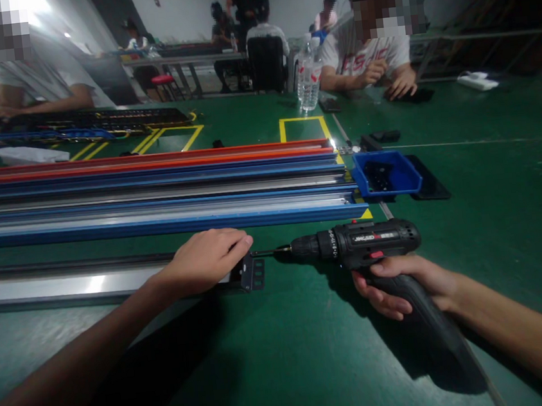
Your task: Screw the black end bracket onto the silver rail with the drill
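My right hand (396, 283) is wrapped round the grip of a black cordless drill (376, 240), which lies level and points left. Its thin bit (269, 252) meets the black end bracket (252, 275) of a long metal rail (90, 283). Over that end of the rail lies my left hand (211, 257), closed around its top edge with the thumb beside the bracket. The bracket has a slotted tab that sticks out to the right. The rail has a bright silver face and dark edges. The screw, if one is at the bit's tip, is too small to make out.
Blue, dark and orange rails (155, 208) lie side by side just beyond. A blue bin (395, 186) with black parts stands at their right ends. Water bottles (309, 79) and bundled cables (98, 124) are farther back. Several people sit around the room.
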`<state>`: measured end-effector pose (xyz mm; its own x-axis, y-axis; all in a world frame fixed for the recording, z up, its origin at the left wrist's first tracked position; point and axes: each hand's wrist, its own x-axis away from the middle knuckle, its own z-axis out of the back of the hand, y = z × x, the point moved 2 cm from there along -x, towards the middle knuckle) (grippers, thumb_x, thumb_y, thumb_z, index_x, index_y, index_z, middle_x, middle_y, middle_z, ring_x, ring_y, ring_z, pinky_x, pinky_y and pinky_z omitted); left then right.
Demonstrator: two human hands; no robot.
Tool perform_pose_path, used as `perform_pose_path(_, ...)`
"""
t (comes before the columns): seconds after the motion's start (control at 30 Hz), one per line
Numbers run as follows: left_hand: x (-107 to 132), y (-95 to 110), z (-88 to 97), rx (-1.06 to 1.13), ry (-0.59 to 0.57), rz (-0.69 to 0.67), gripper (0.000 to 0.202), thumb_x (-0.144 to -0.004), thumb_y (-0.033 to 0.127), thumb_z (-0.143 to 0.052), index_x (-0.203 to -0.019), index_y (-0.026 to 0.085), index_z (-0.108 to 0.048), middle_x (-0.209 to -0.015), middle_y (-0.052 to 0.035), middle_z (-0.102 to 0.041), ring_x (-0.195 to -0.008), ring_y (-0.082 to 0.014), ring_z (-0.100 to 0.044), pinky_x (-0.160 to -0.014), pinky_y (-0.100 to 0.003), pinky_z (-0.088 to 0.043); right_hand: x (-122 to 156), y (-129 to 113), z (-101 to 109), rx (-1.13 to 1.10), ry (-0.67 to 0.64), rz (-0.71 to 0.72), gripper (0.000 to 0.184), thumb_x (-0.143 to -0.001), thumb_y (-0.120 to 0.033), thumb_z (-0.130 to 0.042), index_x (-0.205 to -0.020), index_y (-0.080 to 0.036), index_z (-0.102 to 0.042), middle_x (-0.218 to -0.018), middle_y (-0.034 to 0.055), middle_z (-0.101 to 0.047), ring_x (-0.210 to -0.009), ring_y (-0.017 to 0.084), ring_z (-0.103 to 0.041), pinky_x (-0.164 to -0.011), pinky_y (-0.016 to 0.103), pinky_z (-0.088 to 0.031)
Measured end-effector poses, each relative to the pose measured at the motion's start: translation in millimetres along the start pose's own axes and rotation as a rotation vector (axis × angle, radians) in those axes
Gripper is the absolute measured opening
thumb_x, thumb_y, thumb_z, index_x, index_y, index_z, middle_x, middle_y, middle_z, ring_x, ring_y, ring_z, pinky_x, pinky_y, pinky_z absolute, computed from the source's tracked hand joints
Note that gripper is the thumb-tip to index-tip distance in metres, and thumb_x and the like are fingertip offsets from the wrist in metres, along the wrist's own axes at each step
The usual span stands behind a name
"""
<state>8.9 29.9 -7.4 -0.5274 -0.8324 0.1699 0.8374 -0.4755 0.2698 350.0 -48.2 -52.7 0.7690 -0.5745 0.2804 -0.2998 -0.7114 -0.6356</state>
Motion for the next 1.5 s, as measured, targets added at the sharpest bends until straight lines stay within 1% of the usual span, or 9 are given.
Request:
perform_pose_path(0.17,0.1,0.7,0.2,-0.011,-0.01,0.008,0.055,-0.105,0.05,-0.024,-0.106,0.024,-0.073,-0.116,-0.0053,-0.075,-0.103,-0.0268,-0.067,-0.085,-0.039,-0.045,-0.4,0.4,-0.9,0.0,0.013,-0.01,0.027,-0.093,-0.03,-0.064,-0.099,-0.006,-0.073,-0.079,0.0045,-0.064,-0.046,0.004,-0.05,-0.054,0.02,-0.052)
perform_pose_path(0.4,1.1,2.1,1.4,0.004,0.005,-0.003,0.056,-0.105,0.051,-0.025,-0.107,0.024,-0.074,-0.113,-0.0046,-0.076,-0.098,-0.0247,-0.068,-0.083,-0.035,-0.045,0.0,-0.5,-3.0,-0.005,-0.008,0.008,0.026,-0.094,-0.027,-0.061,-0.1,-0.004,-0.073,-0.079,0.0051,-0.065,-0.047,0.004,-0.051,-0.054,0.02,-0.053)
perform_pose_path(0.6,0.8,2.0,1.7,0.01,0.001,0.009,0.058,-0.105,0.052,-0.024,-0.108,0.023,-0.074,-0.114,-0.0057,-0.075,-0.1,-0.0252,-0.068,-0.084,-0.036,-0.045,-1.8,-1.0,-1.5,-0.02,-0.019,-0.006,0.028,-0.094,-0.027,-0.06,-0.104,-0.004,-0.072,-0.081,0.0054,-0.065,-0.047,0.003,-0.05,-0.055,0.019,-0.053)
perform_pose_path(0.73,0.7,2.1,1.8,0.004,0.002,0.018,0.058,-0.104,0.053,-0.024,-0.106,0.024,-0.074,-0.113,-0.0056,-0.076,-0.098,-0.0253,-0.068,-0.081,-0.035,-0.046,-2.8,-1.6,-1.4,-0.047,-0.016,-0.019,0.029,-0.093,-0.029,-0.061,-0.104,-0.004,-0.072,-0.082,0.0061,-0.066,-0.046,0.003,-0.049,-0.055,0.019,-0.052)
perform_pose_path(0.87,0.8,2.0,2.0,0.002,0.006,0.02,0.058,-0.104,0.054,-0.024,-0.107,0.025,-0.074,-0.116,-0.005,-0.076,-0.102,-0.0255,-0.068,-0.085,-0.035,-0.046,-2.2,-1.1,-0.6,-0.072,-0.004,-0.036,0.03,-0.093,-0.029,-0.061,-0.103,-0.003,-0.071,-0.083,0.0072,-0.066,-0.047,0.003,-0.051,-0.055,0.02,-0.052)
perform_pose_path(1.17,0.7,0.2,1.8,0.002,-0.004,0.027,0.058,-0.104,0.054,-0.025,-0.108,0.024,-0.074,-0.117,-0.005,-0.075,-0.104,-0.0264,-0.068,-0.088,-0.036,-0.046,-1.4,-1.3,2.5,-0.071,0.008,-0.045,0.031,-0.093,-0.029,-0.058,-0.105,-0.003,-0.07,-0.084,0.0083,-0.067,-0.048,0.004,-0.052,-0.056,0.021,-0.053)
perform_pose_path(1.37,1.1,0.8,2.5,0.002,-0.017,0.024,0.058,-0.104,0.053,-0.024,-0.109,0.023,-0.073,-0.119,-0.0053,-0.075,-0.105,-0.0258,-0.067,-0.087,-0.035,-0.045,-2.6,-4.0,0.1,-0.096,0.023,-0.064,0.033,-0.091,-0.031,-0.061,-0.105,-0.002,-0.069,-0.083,0.0088,-0.067,-0.047,0.005,-0.052,-0.055,0.021,-0.052)
perform_pose_path(1.5,1.3,1.4,3.5,-0.005,-0.029,0.03,0.057,-0.104,0.053,-0.024,-0.108,0.023,-0.073,-0.117,-0.0052,-0.075,-0.1,-0.025,-0.067,-0.084,-0.034,-0.045,-2.8,-5.3,-0.3,-0.101,0.025,-0.065,0.034,-0.091,-0.031,-0.06,-0.105,-0.002,-0.07,-0.082,0.0086,-0.067,-0.046,0.005,-0.05,-0.054,0.021,-0.051)
